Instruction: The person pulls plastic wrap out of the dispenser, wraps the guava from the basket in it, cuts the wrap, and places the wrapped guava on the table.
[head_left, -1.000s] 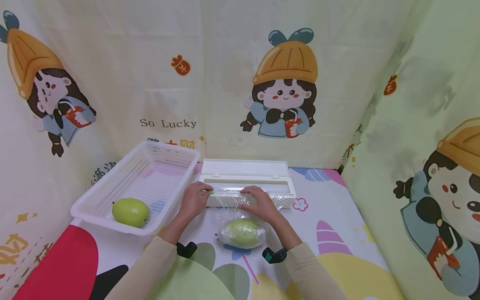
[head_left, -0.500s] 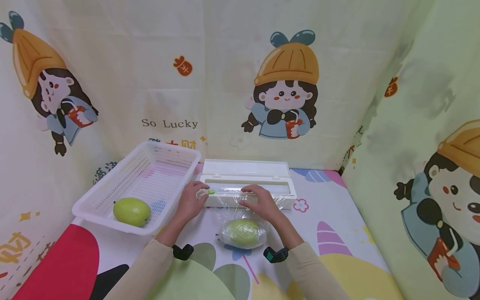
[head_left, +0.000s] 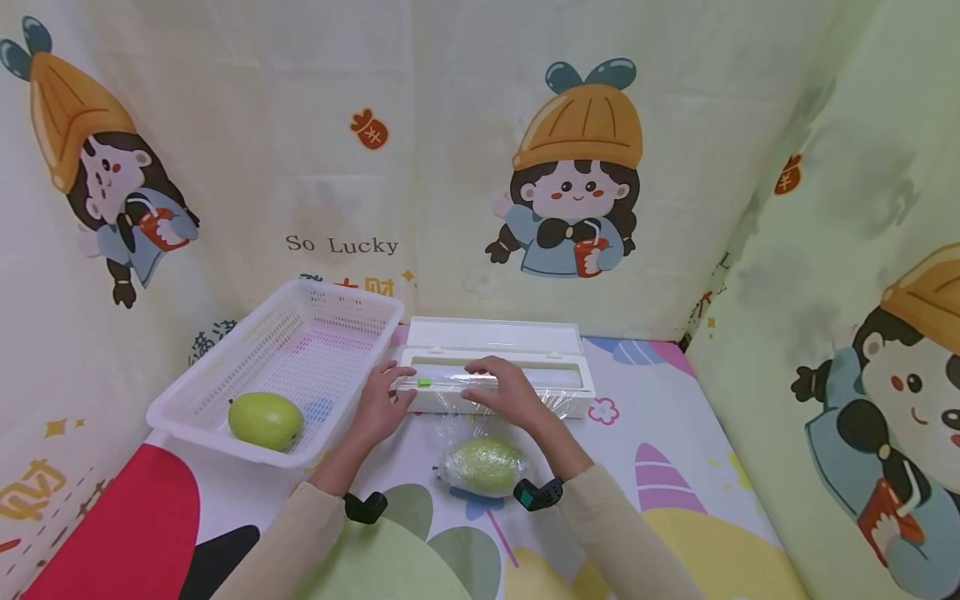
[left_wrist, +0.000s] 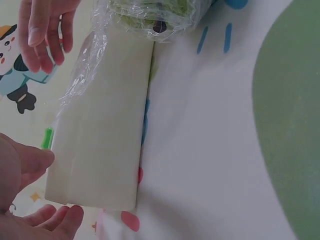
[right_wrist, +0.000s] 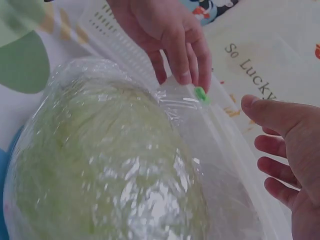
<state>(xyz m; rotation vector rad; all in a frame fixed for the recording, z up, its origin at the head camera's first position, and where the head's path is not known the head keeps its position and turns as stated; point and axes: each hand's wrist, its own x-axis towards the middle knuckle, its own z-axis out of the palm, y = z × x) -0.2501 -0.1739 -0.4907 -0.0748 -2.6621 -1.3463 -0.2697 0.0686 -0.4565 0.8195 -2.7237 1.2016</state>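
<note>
A white cling film dispenser (head_left: 495,402) stands at the back of the table with its lid up. My left hand (head_left: 381,402) holds its left end, thumb and fingertips around the corner, beside a green slide cutter (head_left: 424,382). In the right wrist view, my right hand (right_wrist: 295,145) is above the cutter track, fingers spread and nothing between them. Clear cling film (head_left: 457,423) runs from the dispenser to a wrapped green mango (head_left: 486,467) in front of it. An unwrapped green mango (head_left: 266,422) lies in the white basket (head_left: 174,423) on the left.
Behind the dispenser hangs a printed cloth wall (head_left: 450,150), with another wall on the right. A patterned cloth (head_left: 585,533) covers the table. The basket's right rim is close to my left forearm.
My left hand has shifted slightly left off the green cutter to the dispenser's end. My right hand has opened wider and moved left along the track. The mangoes stay put.
</note>
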